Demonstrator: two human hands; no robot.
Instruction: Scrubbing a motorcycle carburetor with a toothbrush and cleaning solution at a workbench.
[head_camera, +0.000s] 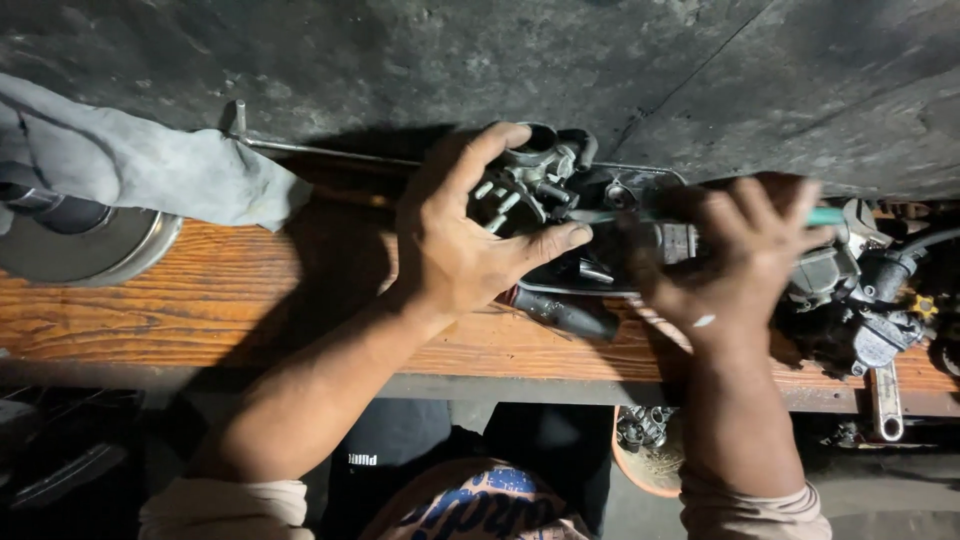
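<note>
My left hand (462, 235) grips a small metal carburetor (535, 175), holding it over a dark tray (640, 185) on the wooden bench (200, 300). My right hand (735, 260) is closed around a screwdriver with a green handle (825, 216). Its shaft points left toward the carburetor. The tip is hidden among the dark parts.
A grey rag (140, 160) drapes over a round metal part (85, 245) at the left. A thin metal rod (320, 150) lies along the wall. Greasy engine parts (865, 300) and a wrench (886, 400) crowd the right end. A black-handled tool (565, 315) lies below the tray.
</note>
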